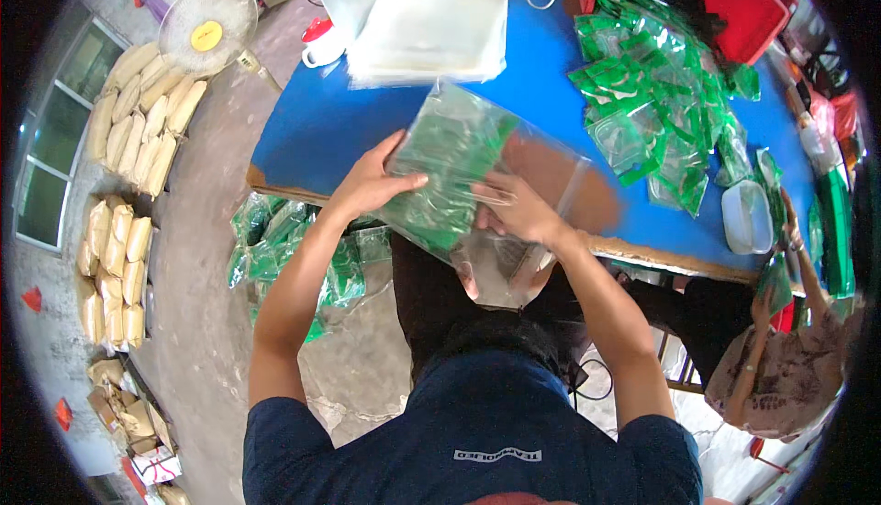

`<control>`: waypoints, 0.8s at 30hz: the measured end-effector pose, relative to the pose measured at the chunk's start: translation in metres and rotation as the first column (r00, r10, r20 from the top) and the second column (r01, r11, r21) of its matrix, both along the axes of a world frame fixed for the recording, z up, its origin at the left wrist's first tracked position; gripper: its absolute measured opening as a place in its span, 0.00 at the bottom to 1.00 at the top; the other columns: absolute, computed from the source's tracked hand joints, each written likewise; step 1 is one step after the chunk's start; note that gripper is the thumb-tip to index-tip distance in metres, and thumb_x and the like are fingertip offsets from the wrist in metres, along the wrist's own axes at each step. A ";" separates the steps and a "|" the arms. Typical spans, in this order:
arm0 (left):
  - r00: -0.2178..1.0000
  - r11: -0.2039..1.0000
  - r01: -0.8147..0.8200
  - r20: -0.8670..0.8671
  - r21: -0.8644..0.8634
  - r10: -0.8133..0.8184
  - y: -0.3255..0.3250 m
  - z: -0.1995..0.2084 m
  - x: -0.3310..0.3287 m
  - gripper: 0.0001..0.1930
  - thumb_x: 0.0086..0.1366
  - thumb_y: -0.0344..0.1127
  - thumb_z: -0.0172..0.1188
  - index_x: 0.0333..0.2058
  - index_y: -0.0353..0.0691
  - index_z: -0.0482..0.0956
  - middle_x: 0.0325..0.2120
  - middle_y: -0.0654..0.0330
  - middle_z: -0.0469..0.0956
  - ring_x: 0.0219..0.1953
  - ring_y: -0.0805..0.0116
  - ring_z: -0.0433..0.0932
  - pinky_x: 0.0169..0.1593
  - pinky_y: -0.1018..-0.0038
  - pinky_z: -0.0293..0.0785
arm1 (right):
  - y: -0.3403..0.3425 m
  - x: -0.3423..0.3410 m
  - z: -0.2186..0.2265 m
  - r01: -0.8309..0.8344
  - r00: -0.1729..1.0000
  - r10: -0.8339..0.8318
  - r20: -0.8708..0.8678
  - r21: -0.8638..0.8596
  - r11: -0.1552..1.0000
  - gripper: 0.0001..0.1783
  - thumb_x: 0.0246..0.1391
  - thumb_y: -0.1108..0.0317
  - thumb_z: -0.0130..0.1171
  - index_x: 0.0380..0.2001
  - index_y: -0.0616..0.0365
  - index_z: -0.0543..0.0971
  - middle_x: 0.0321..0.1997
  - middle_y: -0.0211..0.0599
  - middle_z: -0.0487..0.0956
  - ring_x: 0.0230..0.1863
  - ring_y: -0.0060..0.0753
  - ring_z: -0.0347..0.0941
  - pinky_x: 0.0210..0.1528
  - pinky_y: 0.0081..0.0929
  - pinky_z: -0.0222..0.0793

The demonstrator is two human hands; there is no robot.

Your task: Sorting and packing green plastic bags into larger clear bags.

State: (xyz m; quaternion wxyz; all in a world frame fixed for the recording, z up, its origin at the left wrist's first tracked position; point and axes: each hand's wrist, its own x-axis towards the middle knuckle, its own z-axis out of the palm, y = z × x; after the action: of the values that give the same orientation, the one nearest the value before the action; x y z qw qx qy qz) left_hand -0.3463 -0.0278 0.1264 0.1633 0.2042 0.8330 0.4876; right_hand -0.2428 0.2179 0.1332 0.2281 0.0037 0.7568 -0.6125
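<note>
Over the near edge of the blue table (303, 142), I hold up a large clear plastic bag (440, 151) with green-printed packets showing through it. My left hand (374, 179) grips its left side, thumb across the front and fingers partly hidden behind. At the bag's middle right, my right hand (518, 207) has its fingers curled against the plastic; whether they are inside or outside the bag, I cannot tell. The bag's right part looks unfilled and see-through. Flat clear bags (440, 32) lie stacked beyond my hands.
Green packets (652, 92) heap on the right, spilling from a red bin (748, 9). A clear tub (748, 218) sits near a co-worker's hand (791, 220). A red-and-white mug (321, 43) stands far left. Filled green bags (321, 257) lie on the floor; a fan (208, 35) stands beyond.
</note>
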 end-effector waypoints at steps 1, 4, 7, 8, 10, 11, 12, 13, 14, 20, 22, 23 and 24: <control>0.999 0.995 0.050 -0.011 -0.085 -0.051 0.007 0.003 0.000 0.43 0.55 0.39 0.73 0.65 0.32 0.61 0.59 0.47 0.73 0.60 0.60 0.73 0.61 0.69 0.68 | 0.011 0.008 -0.028 0.075 0.993 -0.083 -0.080 -0.099 0.992 0.20 0.68 0.55 0.51 0.49 0.63 0.75 0.23 0.30 0.77 0.19 0.18 0.69 0.21 0.20 0.64; 0.998 0.988 0.058 0.015 -0.140 -0.056 0.023 0.011 0.009 0.41 0.58 0.40 0.70 0.65 0.33 0.61 0.59 0.47 0.73 0.60 0.60 0.73 0.61 0.69 0.67 | 0.016 0.023 -0.040 0.177 0.963 -0.196 -0.185 -0.113 0.978 0.17 0.67 0.56 0.54 0.47 0.60 0.77 0.21 0.29 0.77 0.19 0.16 0.68 0.20 0.20 0.62; 0.997 0.998 0.021 0.080 -0.052 -0.017 0.031 0.012 0.006 0.39 0.60 0.41 0.68 0.66 0.32 0.61 0.58 0.46 0.73 0.60 0.60 0.73 0.61 0.68 0.67 | 0.015 0.010 -0.019 0.212 0.958 -0.215 -0.189 -0.039 0.977 0.18 0.66 0.56 0.56 0.38 0.64 0.79 0.19 0.29 0.76 0.21 0.17 0.70 0.24 0.22 0.64; 0.990 0.999 -0.035 0.133 -0.012 0.036 0.033 0.011 0.005 0.39 0.61 0.40 0.67 0.66 0.31 0.61 0.58 0.46 0.73 0.59 0.60 0.73 0.61 0.68 0.67 | 0.015 -0.001 -0.016 0.225 0.956 -0.229 -0.182 -0.041 0.974 0.18 0.66 0.56 0.56 0.38 0.64 0.79 0.19 0.29 0.76 0.21 0.17 0.70 0.24 0.22 0.64; 0.987 0.994 -0.108 0.122 0.011 0.106 0.030 -0.014 -0.016 0.40 0.62 0.41 0.67 0.66 0.28 0.59 0.57 0.45 0.73 0.58 0.62 0.73 0.61 0.68 0.68 | 0.016 -0.027 -0.011 0.198 0.917 -0.152 -0.370 0.090 0.976 0.19 0.66 0.55 0.54 0.33 0.63 0.77 0.21 0.33 0.77 0.20 0.16 0.69 0.21 0.21 0.62; 0.981 0.991 -0.130 0.150 0.043 0.122 0.038 -0.010 -0.018 0.41 0.62 0.42 0.67 0.66 0.26 0.59 0.57 0.45 0.73 0.58 0.62 0.73 0.61 0.68 0.68 | 0.018 -0.034 -0.011 0.214 0.916 -0.168 -0.364 0.091 0.972 0.19 0.66 0.55 0.54 0.33 0.63 0.77 0.21 0.33 0.77 0.20 0.16 0.69 0.21 0.21 0.62; 0.974 0.985 -0.156 0.175 0.076 0.141 0.043 -0.007 -0.021 0.41 0.62 0.43 0.68 0.65 0.25 0.58 0.58 0.44 0.72 0.59 0.62 0.73 0.61 0.68 0.67 | 0.020 -0.044 -0.011 0.236 0.934 -0.229 -0.274 -0.006 0.972 0.20 0.66 0.53 0.55 0.34 0.62 0.77 0.21 0.35 0.77 0.21 0.19 0.71 0.23 0.23 0.65; 0.988 0.993 -0.096 0.130 0.064 0.087 0.043 -0.013 -0.026 0.41 0.63 0.46 0.67 0.65 0.27 0.59 0.59 0.44 0.71 0.60 0.59 0.72 0.61 0.67 0.67 | 0.022 -0.047 -0.013 0.264 0.944 -0.279 -0.178 -0.102 0.959 0.20 0.65 0.52 0.55 0.35 0.62 0.77 0.21 0.37 0.77 0.22 0.22 0.73 0.24 0.25 0.68; 0.988 0.994 -0.092 0.130 0.065 0.083 0.039 -0.017 -0.027 0.41 0.63 0.46 0.67 0.65 0.27 0.59 0.59 0.44 0.71 0.60 0.59 0.72 0.61 0.67 0.67 | 0.024 -0.047 -0.027 0.268 0.943 -0.283 -0.178 -0.102 0.958 0.20 0.65 0.52 0.55 0.35 0.62 0.77 0.21 0.37 0.77 0.22 0.22 0.73 0.24 0.25 0.68; 0.995 0.981 -0.094 -0.055 -0.171 0.085 0.024 -0.012 -0.013 0.39 0.63 0.51 0.65 0.65 0.31 0.63 0.60 0.45 0.71 0.61 0.57 0.72 0.63 0.67 0.66 | 0.047 -0.014 -0.004 0.208 0.912 0.228 -0.342 0.863 0.460 0.27 0.64 0.49 0.54 0.51 0.64 0.74 0.49 0.55 0.78 0.45 0.54 0.77 0.48 0.43 0.74; 0.988 0.999 -0.019 -0.152 -0.049 0.011 0.028 -0.013 -0.021 0.36 0.66 0.48 0.63 0.65 0.33 0.64 0.58 0.51 0.73 0.59 0.66 0.71 0.63 0.71 0.64 | 0.078 -0.010 -0.027 0.376 0.744 0.306 -0.594 0.751 0.543 0.30 0.63 0.50 0.55 0.59 0.62 0.69 0.52 0.56 0.76 0.54 0.55 0.72 0.57 0.45 0.69; 0.987 0.999 -0.024 -0.157 -0.046 0.016 0.027 -0.013 -0.026 0.36 0.66 0.48 0.63 0.65 0.33 0.64 0.58 0.51 0.73 0.59 0.66 0.71 0.63 0.71 0.64 | 0.084 -0.009 -0.037 0.381 0.702 0.313 -0.640 0.708 0.594 0.32 0.63 0.51 0.55 0.62 0.62 0.66 0.56 0.57 0.72 0.57 0.57 0.70 0.61 0.45 0.65; 0.997 0.999 0.027 -0.070 0.043 -0.024 0.025 -0.012 -0.031 0.37 0.67 0.46 0.63 0.67 0.33 0.59 0.61 0.52 0.68 0.62 0.66 0.67 0.65 0.70 0.60 | 0.085 -0.005 -0.043 0.384 0.660 0.312 -0.684 0.663 0.642 0.34 0.63 0.52 0.55 0.65 0.61 0.64 0.61 0.59 0.69 0.61 0.59 0.67 0.65 0.44 0.62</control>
State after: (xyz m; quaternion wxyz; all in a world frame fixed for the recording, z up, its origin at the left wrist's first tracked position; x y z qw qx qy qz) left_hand -0.3772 -0.0024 0.1141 0.1360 0.2352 0.8246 0.4962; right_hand -0.2482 0.3032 0.0901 -0.1430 -0.1359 0.9634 -0.1813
